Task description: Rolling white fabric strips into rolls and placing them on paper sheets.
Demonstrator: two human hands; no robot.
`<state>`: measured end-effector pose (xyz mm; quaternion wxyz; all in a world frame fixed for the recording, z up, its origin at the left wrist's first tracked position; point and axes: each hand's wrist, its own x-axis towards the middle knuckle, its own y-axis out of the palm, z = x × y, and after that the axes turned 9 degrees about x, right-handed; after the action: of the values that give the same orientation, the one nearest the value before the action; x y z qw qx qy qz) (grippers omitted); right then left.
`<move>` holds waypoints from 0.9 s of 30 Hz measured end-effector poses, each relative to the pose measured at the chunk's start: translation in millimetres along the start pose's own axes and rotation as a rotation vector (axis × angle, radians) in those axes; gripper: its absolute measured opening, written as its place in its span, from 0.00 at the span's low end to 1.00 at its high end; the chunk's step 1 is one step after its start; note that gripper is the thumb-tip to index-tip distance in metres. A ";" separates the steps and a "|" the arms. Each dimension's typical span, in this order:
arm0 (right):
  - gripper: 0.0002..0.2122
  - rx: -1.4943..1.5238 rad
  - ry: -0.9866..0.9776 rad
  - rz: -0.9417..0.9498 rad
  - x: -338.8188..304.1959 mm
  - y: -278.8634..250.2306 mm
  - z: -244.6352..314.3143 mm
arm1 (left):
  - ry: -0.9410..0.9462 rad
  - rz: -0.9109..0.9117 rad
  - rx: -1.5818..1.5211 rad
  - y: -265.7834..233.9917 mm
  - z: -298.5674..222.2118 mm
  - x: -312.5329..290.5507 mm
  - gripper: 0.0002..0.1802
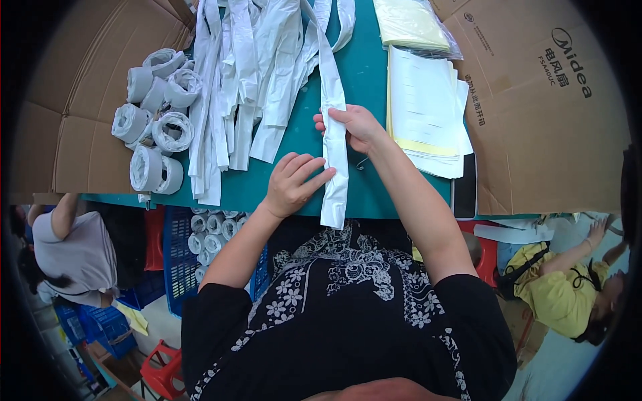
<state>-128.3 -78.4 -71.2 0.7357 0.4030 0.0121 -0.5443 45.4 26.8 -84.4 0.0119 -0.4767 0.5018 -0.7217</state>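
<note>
A long, flat white strip (335, 144), creased like a plastic or paper sleeve, runs from the pile down past the table's front edge. My right hand (358, 127) grips it from the right, thumb on top and fingers behind. From the left, my left hand (294, 182) rests its outstretched fingertips on the strip's lower part; those fingers are apart and not closed around it. Several similar white strips (259, 73) lie lengthwise in a loose pile left of my hands. Beyond them, at the table's left, sit several coiled white rolls (172, 130).
Papers (428, 100) and a bagged yellow stack (411, 25) lie on the green table (304, 134) at the right. Cardboard walls (535, 147) flank both sides. Below the table stands a blue crate (179, 260) holding rolls. Other people (77, 247) work at left and right.
</note>
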 end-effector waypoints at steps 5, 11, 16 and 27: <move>0.15 0.003 -0.044 0.004 1.2 -2.9 -7.2 | 0.043 -0.021 0.007 4.5 -14.0 5.8 0.24; 0.22 0.629 0.179 0.529 -8.8 -7.6 -5.7 | -0.016 -0.005 -0.260 9.9 -17.9 3.1 0.20; 0.17 0.682 0.188 0.409 11.0 -20.7 -16.0 | -0.325 -0.367 -0.540 23.8 -38.3 -8.3 0.23; 0.12 0.109 0.050 0.015 -8.1 10.2 -13.0 | 0.190 -0.044 0.040 -9.0 -11.2 10.3 0.19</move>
<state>-117.9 -63.2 -70.4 0.7162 0.4562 -0.0022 -0.5282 36.1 34.1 -71.3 -0.0417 -0.4166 0.4755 -0.7737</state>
